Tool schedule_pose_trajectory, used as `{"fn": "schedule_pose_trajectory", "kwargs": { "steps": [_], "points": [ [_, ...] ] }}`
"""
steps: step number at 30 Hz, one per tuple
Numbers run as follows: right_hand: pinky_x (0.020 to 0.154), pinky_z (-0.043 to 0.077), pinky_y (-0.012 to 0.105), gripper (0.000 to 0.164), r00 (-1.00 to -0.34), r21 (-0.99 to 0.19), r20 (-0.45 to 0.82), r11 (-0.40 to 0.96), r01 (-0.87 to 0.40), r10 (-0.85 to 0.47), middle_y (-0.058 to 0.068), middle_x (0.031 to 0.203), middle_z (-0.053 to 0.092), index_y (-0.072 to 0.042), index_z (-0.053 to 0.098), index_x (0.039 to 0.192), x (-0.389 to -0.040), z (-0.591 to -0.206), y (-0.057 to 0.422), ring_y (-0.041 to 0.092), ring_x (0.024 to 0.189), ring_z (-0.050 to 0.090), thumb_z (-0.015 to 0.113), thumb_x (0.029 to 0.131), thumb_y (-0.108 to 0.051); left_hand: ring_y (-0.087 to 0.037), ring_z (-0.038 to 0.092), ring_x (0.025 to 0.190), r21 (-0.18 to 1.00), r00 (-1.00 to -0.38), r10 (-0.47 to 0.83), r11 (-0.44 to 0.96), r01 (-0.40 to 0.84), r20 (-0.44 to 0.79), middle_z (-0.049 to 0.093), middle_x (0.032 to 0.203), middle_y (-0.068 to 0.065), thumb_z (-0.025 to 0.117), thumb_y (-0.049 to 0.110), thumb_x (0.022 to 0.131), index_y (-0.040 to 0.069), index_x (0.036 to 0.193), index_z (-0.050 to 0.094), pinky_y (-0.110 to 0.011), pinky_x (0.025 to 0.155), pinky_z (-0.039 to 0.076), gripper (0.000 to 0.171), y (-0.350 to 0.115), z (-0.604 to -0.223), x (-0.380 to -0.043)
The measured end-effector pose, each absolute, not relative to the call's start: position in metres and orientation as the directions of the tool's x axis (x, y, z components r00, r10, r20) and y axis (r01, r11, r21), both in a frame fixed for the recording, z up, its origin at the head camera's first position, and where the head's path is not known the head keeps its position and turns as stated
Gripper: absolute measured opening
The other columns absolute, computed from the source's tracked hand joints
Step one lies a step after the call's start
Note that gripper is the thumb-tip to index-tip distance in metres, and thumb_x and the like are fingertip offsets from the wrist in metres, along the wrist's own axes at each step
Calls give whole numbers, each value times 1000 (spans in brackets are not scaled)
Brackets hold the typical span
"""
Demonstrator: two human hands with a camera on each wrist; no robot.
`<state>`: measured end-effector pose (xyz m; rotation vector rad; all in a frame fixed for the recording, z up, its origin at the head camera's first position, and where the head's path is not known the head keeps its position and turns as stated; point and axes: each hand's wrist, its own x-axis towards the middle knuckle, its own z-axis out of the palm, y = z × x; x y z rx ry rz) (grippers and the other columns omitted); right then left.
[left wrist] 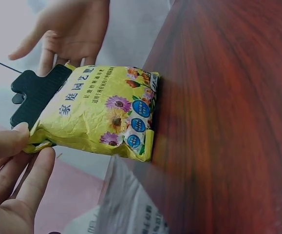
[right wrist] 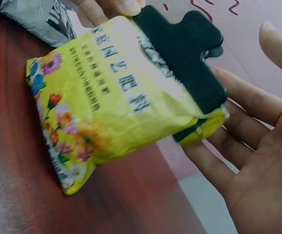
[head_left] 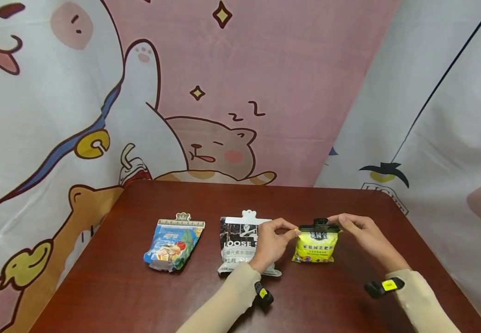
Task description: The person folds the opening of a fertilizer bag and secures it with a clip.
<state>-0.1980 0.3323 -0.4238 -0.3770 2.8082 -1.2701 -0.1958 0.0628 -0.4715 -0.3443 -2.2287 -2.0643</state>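
Observation:
A yellow fertilizer bag [head_left: 315,248] with flowers printed on it stands near the table's right side, its top closed by a black clip [head_left: 319,227]. My left hand [head_left: 274,243] pinches the bag's top left corner between thumb and fingers, beside the clip's end. At the other corner is my right hand [head_left: 363,237], thumb raised and apart from the bag. In the right wrist view its fingers [right wrist: 253,129] extend loosely behind the clip's end; whether they touch is hard to tell.
A black and white bag [head_left: 232,245] with a white clip [head_left: 249,214] stands mid-table, partly behind my left hand. Farther left lies a blue food bag [head_left: 174,245] with a gold and white clip [head_left: 182,221]. All are on a reddish-brown table [head_left: 140,300] before a cartoon-printed cloth [head_left: 299,92].

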Motion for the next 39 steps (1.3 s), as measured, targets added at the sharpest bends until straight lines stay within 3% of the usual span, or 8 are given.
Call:
{"fn": "schedule_pose_trajectory", "kwargs": {
  "steps": [3, 8, 12, 18, 24, 31, 36, 39],
  "points": [
    [99, 52, 55, 38, -981, -754, 62, 636, -165, -181, 2, 130, 69, -21, 71, 128, -192, -433, 335, -12, 111, 56, 48, 108, -44, -7, 73, 81, 974, -971, 108, 56, 218, 211, 78, 90, 3, 83, 17, 87, 17, 91, 82, -19, 70, 57, 4, 63, -471, -195],
    [84, 55, 29, 32, -989, -741, 99, 656, -147, -110, -5, 123, 71, -24, 72, 125, -184, -448, 337, -5, 103, 62, 65, 100, -42, -5, 71, 84, 973, -971, 101, 61, 224, 217, 79, 91, 5, 83, 19, 88, 17, 91, 82, -19, 70, 56, 4, 63, -471, -194],
    [81, 53, 23, 35, -994, -742, 99, 661, -108, -51, -7, 122, 71, -24, 73, 124, -180, -454, 336, -8, 102, 61, 69, 97, -46, -1, 68, 82, 975, -976, 82, 77, 209, 203, 79, 90, 8, 83, 22, 87, 19, 91, 83, -17, 64, 49, 5, 64, -470, -194],
    [81, 54, 24, 39, -996, -769, 84, 636, -66, -1, -9, 120, 72, -22, 73, 124, -177, -455, 336, -8, 102, 60, 69, 96, -48, -2, 64, 72, 981, -980, 85, 66, 183, 177, 78, 91, 8, 83, 23, 88, 21, 91, 83, -18, 57, 44, 4, 63, -471, -194],
    [80, 56, 29, 45, -999, -806, 33, 592, -11, 26, -10, 109, 76, -16, 74, 124, -180, -457, 334, 10, 95, 71, 71, 94, -49, -2, 66, 76, 982, -983, 97, 83, 167, 159, 78, 91, 5, 81, 20, 89, 18, 92, 82, -20, 62, 50, 4, 63, -470, -197],
    [88, 58, 37, 58, -995, -824, -67, 559, 95, 69, 9, 124, 73, -11, 71, 128, -187, -456, 329, 21, 95, 77, 70, 92, -57, -3, 66, 68, 976, -985, 110, 162, 149, 132, 75, 87, 0, 78, 13, 92, 10, 92, 80, -20, 64, 55, 4, 65, -461, -202],
    [96, 58, 48, 62, -992, -835, -103, 536, 125, 70, 17, 130, 69, -8, 69, 130, -192, -458, 328, 21, 94, 78, 70, 92, -57, -19, 74, 71, 980, -989, 132, 177, 92, 69, 73, 83, -7, 75, 7, 93, 4, 90, 77, -20, 59, 56, 4, 69, -456, -209],
    [93, 60, 45, 63, -990, -839, -124, 526, 141, 67, 18, 129, 69, -5, 69, 130, -195, -459, 328, 22, 93, 78, 71, 92, -55, -31, 76, 75, 976, -987, 154, 204, 78, 46, 73, 81, -10, 74, 5, 93, 2, 89, 76, -21, 57, 57, 5, 70, -455, -214]
  ]
}}
